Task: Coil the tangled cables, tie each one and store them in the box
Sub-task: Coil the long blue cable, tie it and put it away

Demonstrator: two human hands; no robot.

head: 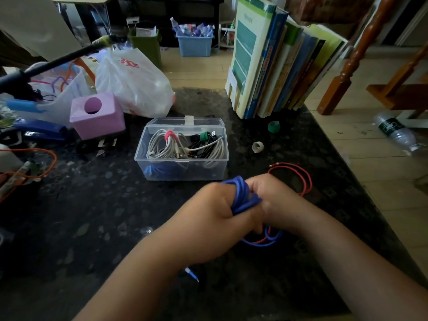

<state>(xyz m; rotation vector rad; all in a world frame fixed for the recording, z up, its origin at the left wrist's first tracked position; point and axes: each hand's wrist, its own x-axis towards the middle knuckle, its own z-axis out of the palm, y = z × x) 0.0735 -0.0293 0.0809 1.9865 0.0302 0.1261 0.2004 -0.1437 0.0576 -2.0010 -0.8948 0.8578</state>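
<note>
- Two hands meet over the dark tabletop (92,216), both curled round one bundle of blue cable (243,195); the left hand (215,218) wraps its fingers about the gathered loops, seemingly to keep the turns from springing apart.
- The right hand (275,200) grips the same bundle from the other side, fingers folded under and hidden, probably feeding or tightening a turn.
- Below the hands a few loose blue loops hang down towards the table, so the coil looks unfinished and carries no tie that I can see; a blue-and-white plug end (191,273) lies apart near the left forearm.
- A red cable (301,177) lies uncoiled just beyond the right hand, one strand seemingly running under the blue loops.
- Farther out stands the clear plastic box (181,169), lid back, already holding white cables bound with a pink tie (170,135) and dark ones with a green tie (205,136).
- Spare ties wait to the box's right, within reach: a grey roll (257,147) and a green roll (274,126).
</note>
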